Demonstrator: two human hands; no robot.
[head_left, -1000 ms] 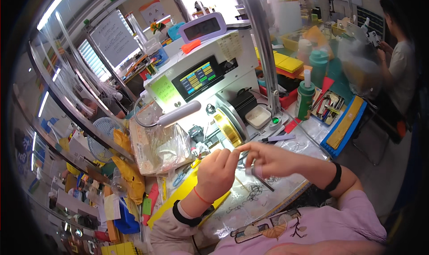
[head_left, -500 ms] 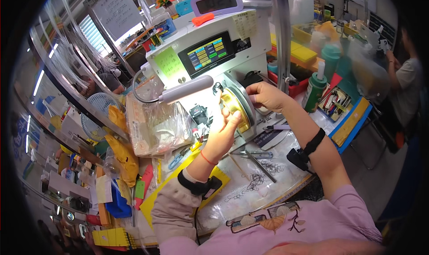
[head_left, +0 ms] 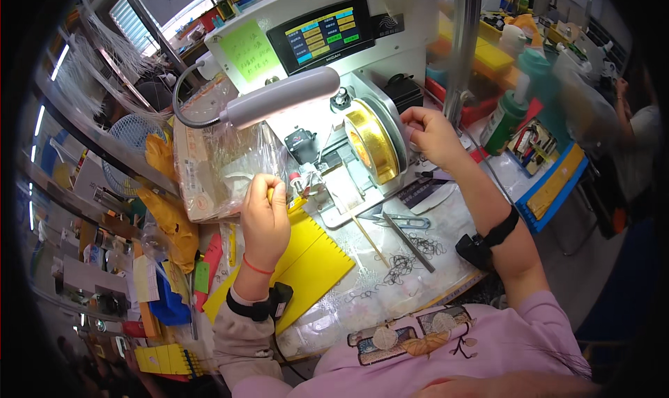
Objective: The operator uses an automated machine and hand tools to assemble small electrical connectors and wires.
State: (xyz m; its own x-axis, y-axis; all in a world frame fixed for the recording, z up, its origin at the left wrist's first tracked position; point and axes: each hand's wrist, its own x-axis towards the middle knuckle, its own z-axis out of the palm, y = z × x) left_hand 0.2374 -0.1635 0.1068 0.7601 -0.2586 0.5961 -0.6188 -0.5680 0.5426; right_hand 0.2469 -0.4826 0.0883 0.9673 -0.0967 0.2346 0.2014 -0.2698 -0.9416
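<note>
A white benchtop machine (head_left: 261, 77) with a screen stands in front of me, its gold-rimmed wheel (head_left: 376, 143) lit by a grey lamp (head_left: 293, 97). My left hand (head_left: 265, 220) is closed to the left of the machine's small clamp-like front part (head_left: 310, 182). A thin yellow piece shows at its fingertips; its kind is unclear. Under that hand lies a yellow ridged sheet (head_left: 313, 262). My right hand (head_left: 435, 136) is closed, thumb and fingers pinched by the right side of the wheel's grey disc (head_left: 395, 133). Whatever those fingers hold is hidden.
Blue-handled thread snips (head_left: 408, 222), a dark metal bar (head_left: 411, 245), a thin wooden stick (head_left: 371, 241) and tangled dark threads (head_left: 401, 267) lie on the table. A plastic-wrapped package (head_left: 216, 168) sits left, a green bottle (head_left: 505, 123) right. Another person (head_left: 637, 129) is at far right.
My left hand has moved from the gold wheel down and left, now with yellow at its fingertips. My right hand stays beside the disc. The view has tilted down.
</note>
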